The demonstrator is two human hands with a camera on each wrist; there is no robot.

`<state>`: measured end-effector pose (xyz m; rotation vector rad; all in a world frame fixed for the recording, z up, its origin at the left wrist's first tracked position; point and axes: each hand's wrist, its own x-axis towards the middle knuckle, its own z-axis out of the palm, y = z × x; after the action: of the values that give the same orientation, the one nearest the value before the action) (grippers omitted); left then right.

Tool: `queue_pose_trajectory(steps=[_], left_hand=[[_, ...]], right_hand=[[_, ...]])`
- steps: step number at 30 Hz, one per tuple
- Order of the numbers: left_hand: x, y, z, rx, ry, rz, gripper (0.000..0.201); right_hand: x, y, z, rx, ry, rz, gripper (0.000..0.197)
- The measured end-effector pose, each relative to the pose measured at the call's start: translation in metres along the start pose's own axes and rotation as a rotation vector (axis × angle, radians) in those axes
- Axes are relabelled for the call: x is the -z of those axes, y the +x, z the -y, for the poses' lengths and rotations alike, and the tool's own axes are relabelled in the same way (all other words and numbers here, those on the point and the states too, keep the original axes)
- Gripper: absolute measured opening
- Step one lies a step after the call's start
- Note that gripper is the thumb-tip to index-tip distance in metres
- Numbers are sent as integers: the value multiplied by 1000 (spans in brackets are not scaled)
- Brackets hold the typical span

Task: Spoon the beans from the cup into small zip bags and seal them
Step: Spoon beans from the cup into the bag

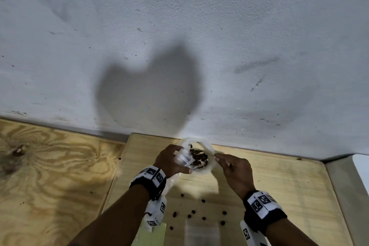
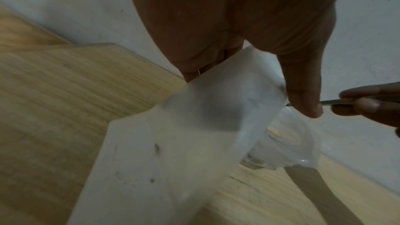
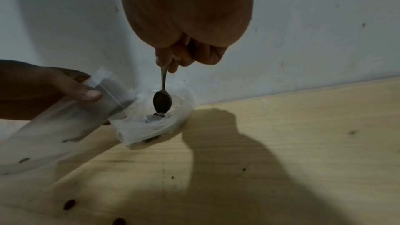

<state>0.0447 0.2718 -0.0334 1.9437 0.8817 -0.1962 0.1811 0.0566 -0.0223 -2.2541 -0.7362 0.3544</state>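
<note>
A clear plastic cup (image 1: 207, 149) of dark red beans (image 1: 199, 158) stands on the pale board by the wall. My left hand (image 1: 171, 159) grips a small clear zip bag (image 1: 184, 157) with its mouth tilted at the cup's left rim; the zip bag (image 2: 194, 126) hangs long below my fingers. My right hand (image 1: 235, 170) pinches the handle of a metal spoon (image 3: 162, 99), whose bowl dips into the cup (image 3: 155, 121) above the beans. The spoon's handle (image 2: 337, 103) shows past my left thumb.
Several loose beans (image 1: 193, 211) lie scattered on the wooden board (image 1: 279, 185) in front of the cup. A flat spare bag (image 1: 201, 231) and a green sheet (image 1: 153, 235) lie at the near edge. A white wall (image 1: 179, 46) rises right behind the cup.
</note>
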Motion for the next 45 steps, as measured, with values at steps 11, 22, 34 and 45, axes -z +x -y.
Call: queue_pose_trajectory(steps=[11, 22, 34, 45], left_hand=[[-1, -2, -3, -6, -9, -16, 88], [-2, -4, -6, -37, 40, -6, 89], [-6, -4, -7, -41, 14, -21, 89], [-5, -6, -3, -80, 18, -57, 87]], right_hand=[[-10, -1, 3, 21, -23, 51, 19], [-16, 6, 6, 42, -41, -23, 20], [7, -6, 8, 22, -59, -78, 18], [11, -33, 6, 53, -116, 9, 22]])
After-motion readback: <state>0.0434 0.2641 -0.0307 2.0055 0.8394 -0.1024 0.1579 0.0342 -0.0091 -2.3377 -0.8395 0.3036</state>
